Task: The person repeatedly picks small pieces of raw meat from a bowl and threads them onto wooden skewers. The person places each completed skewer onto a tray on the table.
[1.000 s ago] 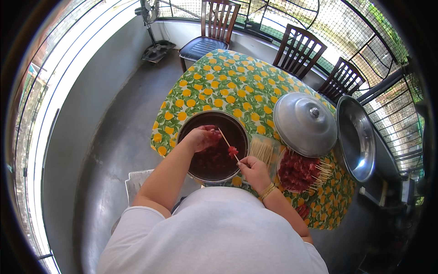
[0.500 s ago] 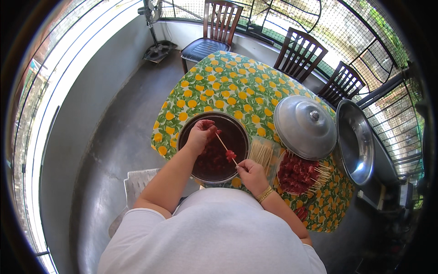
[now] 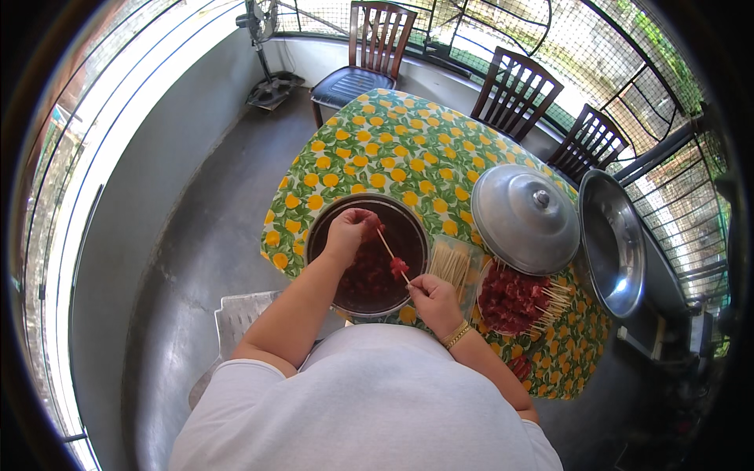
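The left hand has moved to the far tip of the bamboo skewer, pinching a raw meat chunk there. The right hand grips the near end below the threaded meat, apparently for steadiness; the skewer is held above the pot, presumably to catch drips.

Two bare hands, one round metal pot, one domed silver lid, one shiny steel basin, three slatted dark-brown wooden chairs.
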The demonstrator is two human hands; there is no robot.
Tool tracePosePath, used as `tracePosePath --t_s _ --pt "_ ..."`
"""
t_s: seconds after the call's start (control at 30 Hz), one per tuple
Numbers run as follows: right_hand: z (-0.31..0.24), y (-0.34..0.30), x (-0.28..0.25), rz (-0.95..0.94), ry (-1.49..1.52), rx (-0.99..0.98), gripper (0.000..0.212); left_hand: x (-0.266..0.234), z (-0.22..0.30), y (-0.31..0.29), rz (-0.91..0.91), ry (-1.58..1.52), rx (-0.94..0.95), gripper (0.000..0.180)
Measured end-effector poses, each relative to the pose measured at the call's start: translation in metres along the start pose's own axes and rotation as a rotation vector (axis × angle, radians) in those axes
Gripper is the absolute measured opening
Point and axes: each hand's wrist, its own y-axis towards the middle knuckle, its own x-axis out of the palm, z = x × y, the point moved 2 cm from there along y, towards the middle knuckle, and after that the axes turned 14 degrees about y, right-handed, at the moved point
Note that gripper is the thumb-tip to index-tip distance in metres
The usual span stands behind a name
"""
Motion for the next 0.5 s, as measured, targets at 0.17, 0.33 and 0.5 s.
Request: tracePosePath --t_s 0.17,0.33,0.5 --pt "-0.004 0.001 -0.002 -0.008 -0.054 -0.084 0.009 0.0 0.004 0.003 -0.015 -0.219 -0.168 0.013" --pt "-0.007 -0.001 -0.006 -0.016 -0.085 -0.114 0.012 -0.01 0.006 0.007 -0.079 -0.236 -0.305 0.012" --pt "-0.003 -0.001 -0.005 0.003 -0.071 -0.141 0.008 -0.011 0.003 0.009 -0.098 -0.232 -0.326 0.013"
